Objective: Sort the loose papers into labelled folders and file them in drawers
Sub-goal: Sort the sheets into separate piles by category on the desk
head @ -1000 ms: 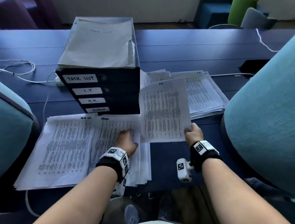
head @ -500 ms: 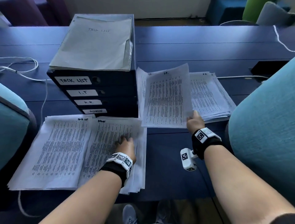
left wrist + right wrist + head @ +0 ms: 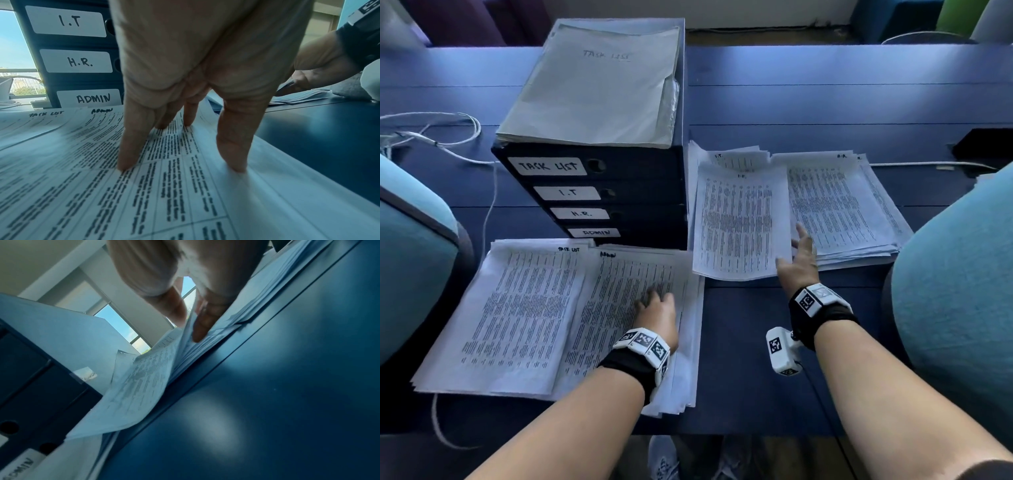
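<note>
A dark drawer unit (image 3: 619, 192) labelled TASK LIST, I.T, H.R. and ADMIN stands on the blue table, with a grey "Task list" folder (image 3: 599, 85) on top. In front lie a Task list paper pile (image 3: 517, 315) and an Admin pile (image 3: 626, 291). My left hand (image 3: 650, 299) presses straight fingertips (image 3: 131, 146) onto the Admin pile (image 3: 185, 194). Right of the drawers a printed sheet (image 3: 736, 222) lies on a pile, beside another pile (image 3: 839, 205). My right hand (image 3: 796, 253) is spread open, touching that sheet's near right corner (image 3: 139, 386).
Teal chair backs rise at the left (image 3: 410, 257) and right (image 3: 959, 291) edges. White cables (image 3: 448, 130) trail behind the drawers on the left. A black object (image 3: 986, 147) sits at the far right. Bare blue table (image 3: 739, 359) lies between my forearms.
My right hand carried the held sheet away from me, laid it on the pile right of the drawers, and its fingers spread open. The left hand stayed on the Admin pile.
</note>
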`<state>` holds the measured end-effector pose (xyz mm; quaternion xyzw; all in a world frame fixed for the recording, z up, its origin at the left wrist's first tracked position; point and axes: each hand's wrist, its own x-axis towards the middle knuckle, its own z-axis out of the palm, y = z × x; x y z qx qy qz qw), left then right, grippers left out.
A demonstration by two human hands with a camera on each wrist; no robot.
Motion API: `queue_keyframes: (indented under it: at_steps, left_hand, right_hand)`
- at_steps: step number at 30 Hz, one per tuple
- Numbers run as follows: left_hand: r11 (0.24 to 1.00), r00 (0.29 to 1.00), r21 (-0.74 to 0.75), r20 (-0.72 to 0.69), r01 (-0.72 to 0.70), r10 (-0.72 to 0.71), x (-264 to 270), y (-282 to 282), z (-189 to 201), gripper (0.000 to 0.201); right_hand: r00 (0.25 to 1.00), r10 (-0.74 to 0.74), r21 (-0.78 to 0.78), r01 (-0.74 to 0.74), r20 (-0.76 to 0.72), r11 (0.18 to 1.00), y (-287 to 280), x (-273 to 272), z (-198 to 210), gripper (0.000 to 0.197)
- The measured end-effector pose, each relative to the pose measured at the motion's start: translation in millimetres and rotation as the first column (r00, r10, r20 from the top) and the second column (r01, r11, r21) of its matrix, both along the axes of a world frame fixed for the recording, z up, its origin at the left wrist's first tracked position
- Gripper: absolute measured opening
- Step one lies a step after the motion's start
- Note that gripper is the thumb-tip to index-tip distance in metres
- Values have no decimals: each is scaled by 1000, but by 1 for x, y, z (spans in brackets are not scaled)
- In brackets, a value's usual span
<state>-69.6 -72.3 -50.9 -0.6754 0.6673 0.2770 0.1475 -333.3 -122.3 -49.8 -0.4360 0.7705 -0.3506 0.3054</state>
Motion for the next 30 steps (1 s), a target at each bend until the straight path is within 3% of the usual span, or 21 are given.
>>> queue_keyframes:
  at_steps: [5,7,11,13,16,18,22,26,30]
  left_hand:
    - [1000,1000,0,-3,-7,7,0,0,0,66]
    - [1000,1000,0,-7,-8,8,0,0,-1,67]
    - [1000,1000,5,-21,-14,14,1,0,-2,65]
    - [1000,999,4,-26,-21,21,2,0,-2,62]
    - [1000,999,0,-30,-24,24,2,0,-2,60]
    - [1000,999,1,-34,-28,28,2,1,-2,60]
    - [1000,999,-1,-34,-28,28,1,1,0,61]
    - [1000,999,-10,-29,-27,27,3,3,2,62]
    - [999,998,-23,-55,-22,21,7,5,1,75]
  right_hand:
    - [969,72,262,-8,-236,965,3,3,1,32]
    - [963,62,253,7,-262,967,3,3,-2,23]
    - [953,34,58,-17,-303,998,1,7,-2,31]
    - [933,96,49,-85,-346,995,0,11,1,43]
    - [864,186,174,-116,-468,978,2,16,2,61]
    - [833,258,232,-160,-489,959,4,20,-1,54]
    - [768,460,281,-368,-446,887,9,32,-12,35]
    - [698,592,434,-423,-403,795,4,36,-11,47]
    - [708,629,456,-467,-322,758,5,37,-10,57]
